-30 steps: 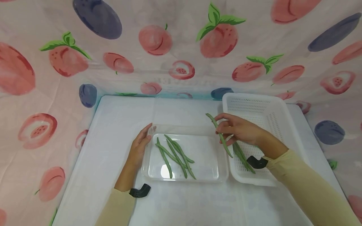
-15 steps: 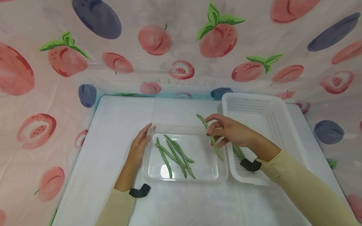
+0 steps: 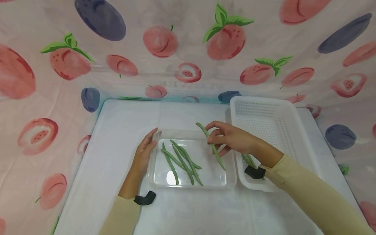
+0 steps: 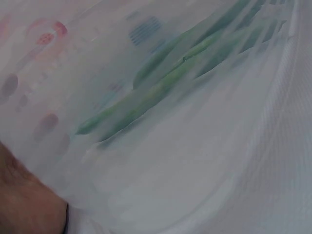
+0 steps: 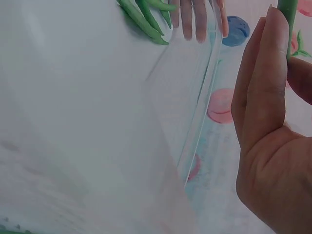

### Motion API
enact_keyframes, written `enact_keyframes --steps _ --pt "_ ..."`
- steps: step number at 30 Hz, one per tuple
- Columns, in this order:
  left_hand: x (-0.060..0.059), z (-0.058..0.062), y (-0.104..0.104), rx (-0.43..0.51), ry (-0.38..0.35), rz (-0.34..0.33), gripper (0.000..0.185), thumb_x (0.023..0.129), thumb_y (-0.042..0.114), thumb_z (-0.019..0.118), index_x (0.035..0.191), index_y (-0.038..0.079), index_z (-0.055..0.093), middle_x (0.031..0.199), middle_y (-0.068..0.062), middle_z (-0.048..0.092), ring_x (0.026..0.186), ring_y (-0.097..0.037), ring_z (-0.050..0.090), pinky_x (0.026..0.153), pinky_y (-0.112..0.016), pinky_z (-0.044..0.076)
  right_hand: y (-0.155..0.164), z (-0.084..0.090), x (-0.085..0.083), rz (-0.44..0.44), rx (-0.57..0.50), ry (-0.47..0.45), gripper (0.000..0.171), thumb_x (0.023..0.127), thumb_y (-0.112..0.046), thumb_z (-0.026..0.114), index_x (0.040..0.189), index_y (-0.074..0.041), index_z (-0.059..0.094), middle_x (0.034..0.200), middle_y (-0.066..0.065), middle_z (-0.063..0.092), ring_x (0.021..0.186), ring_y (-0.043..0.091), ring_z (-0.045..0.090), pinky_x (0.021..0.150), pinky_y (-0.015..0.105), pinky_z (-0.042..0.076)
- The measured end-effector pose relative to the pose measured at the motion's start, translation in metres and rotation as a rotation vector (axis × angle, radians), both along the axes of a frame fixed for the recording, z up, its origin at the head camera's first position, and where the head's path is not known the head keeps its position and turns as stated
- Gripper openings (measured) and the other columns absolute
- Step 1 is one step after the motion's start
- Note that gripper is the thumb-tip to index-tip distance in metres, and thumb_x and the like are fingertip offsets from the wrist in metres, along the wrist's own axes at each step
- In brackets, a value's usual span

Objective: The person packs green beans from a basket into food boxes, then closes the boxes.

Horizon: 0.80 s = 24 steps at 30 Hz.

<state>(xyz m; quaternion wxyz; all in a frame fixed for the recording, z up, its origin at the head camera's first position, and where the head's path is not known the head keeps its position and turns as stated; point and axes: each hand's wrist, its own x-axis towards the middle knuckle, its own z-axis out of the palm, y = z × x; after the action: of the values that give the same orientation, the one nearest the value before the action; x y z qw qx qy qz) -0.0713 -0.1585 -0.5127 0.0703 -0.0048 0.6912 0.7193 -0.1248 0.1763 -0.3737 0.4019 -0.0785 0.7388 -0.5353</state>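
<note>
**One bean held over the clear tray**

We saw the right hand (image 3: 235,139) pinching a single green bean (image 3: 211,146) between thumb and curled fingers (image 5: 263,73), gripping it near its middle so both ends hung free. The bean slanted over the right part of the clear plastic tray (image 3: 229,182), above its floor and apart from the beans already lying there. It looked long, slim and gently curved, a dull even green, tapering to a thin tip at the upper end.

The left hand (image 3: 144,154) lay flat against the tray's left wall with its fingers straight and together, touching the rim rather than gripping it; we judged this steadied the light tray on the white worktop (image 3: 123,124).

Inside the tray we counted about four beans (image 3: 182,161), loosely crossed in its left half. Just right of the tray, touching it or nearly so, stood a white perforated basket (image 3: 282,107), with a few more beans (image 3: 249,160) at its near end, partly hidden by the right wrist. A fruit-printed cloth (image 3: 176,49) hung behind everything.
</note>
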Motion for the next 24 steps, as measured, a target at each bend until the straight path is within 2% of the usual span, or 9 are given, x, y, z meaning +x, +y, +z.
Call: enact_keyframes --steps 13,17,21,24 --pt "0.0 -0.001 -0.001 -0.017 -0.005 0.005 0.052 0.108 0.038 0.047 0.158 0.025 0.039 0.162 0.009 0.042 0.149 -0.025 0.041 0.111 -0.058 0.044 -0.021 -0.001 0.0 0.028 0.0 0.013 0.04 0.1 -0.019 0.068 0.136 -0.019 0.051 0.11 0.016 0.063 0.088 0.024 0.065 0.068 0.042 0.065" --pt "0.0 -0.001 0.0 -0.02 -0.008 0.007 0.052 0.108 0.038 0.047 0.157 0.026 0.04 0.161 0.01 0.042 0.149 -0.025 0.041 0.111 -0.058 0.045 -0.027 0.0 0.0 0.042 -0.002 0.02 0.041 0.099 -0.019 0.068 0.137 -0.018 0.051 0.109 0.016 0.064 0.088 0.024 0.065 0.069 0.044 0.065" --pt "0.0 -0.001 0.0 -0.013 -0.006 0.008 0.052 0.108 0.037 0.047 0.157 0.026 0.04 0.162 0.01 0.041 0.149 -0.024 0.04 0.112 -0.057 0.044 -0.031 0.001 0.0 0.046 -0.017 0.015 0.043 0.099 -0.018 0.069 0.138 -0.016 0.051 0.113 0.023 0.061 0.087 0.024 0.065 0.068 0.045 0.065" --pt "0.0 -0.001 0.0 -0.008 -0.007 0.007 0.052 0.108 0.037 0.047 0.157 0.025 0.04 0.162 0.01 0.04 0.149 -0.024 0.04 0.112 -0.058 0.044 -0.033 0.001 -0.001 0.045 -0.018 0.012 0.047 0.098 -0.019 0.07 0.14 -0.013 0.05 0.112 0.022 0.062 0.087 0.023 0.066 0.067 0.045 0.065"
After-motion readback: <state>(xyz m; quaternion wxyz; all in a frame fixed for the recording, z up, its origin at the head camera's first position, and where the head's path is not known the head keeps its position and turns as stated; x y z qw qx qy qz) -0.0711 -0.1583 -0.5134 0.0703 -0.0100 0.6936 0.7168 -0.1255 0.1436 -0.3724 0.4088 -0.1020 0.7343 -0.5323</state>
